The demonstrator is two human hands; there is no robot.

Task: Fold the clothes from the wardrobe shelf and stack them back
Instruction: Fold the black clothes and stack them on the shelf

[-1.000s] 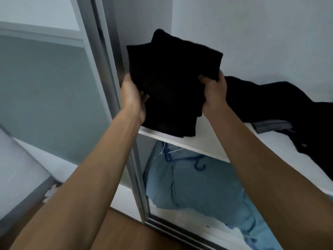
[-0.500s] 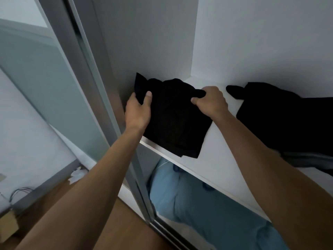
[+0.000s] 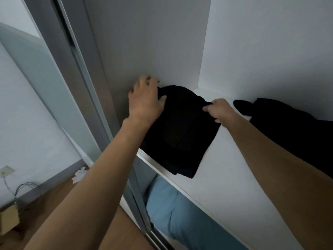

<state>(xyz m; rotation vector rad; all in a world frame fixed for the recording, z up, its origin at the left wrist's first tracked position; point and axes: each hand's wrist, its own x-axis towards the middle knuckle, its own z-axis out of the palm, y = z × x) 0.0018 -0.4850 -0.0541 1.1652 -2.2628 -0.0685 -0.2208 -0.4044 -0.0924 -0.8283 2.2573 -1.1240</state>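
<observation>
Garment (image 3: pixel 180 134) lay on shelf (image 3: pixel 234 177), at left end, against side wall (image 3: pixel 144 42), reaching shelf's front edge. Left hand (image 3: pixel 146 102) rested on its far left corner; right hand (image 3: pixel 219 110) pinched its far right edge. Second garment (image 3: pixel 288 129) lay further right on same shelf, apart from first. Bundle (image 3: pixel 171 213) sat below shelf. Door (image 3: pixel 59 87) stood left of side wall; box (image 3: pixel 9 220) on floor, far left.

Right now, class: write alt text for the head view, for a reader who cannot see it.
Two bare hands handle a folded black garment on a white wardrobe shelf: the left hand rests on its far left corner, the right hand pinches its right edge. More black clothing lies further right; blue fabric shows below the shelf.
</observation>
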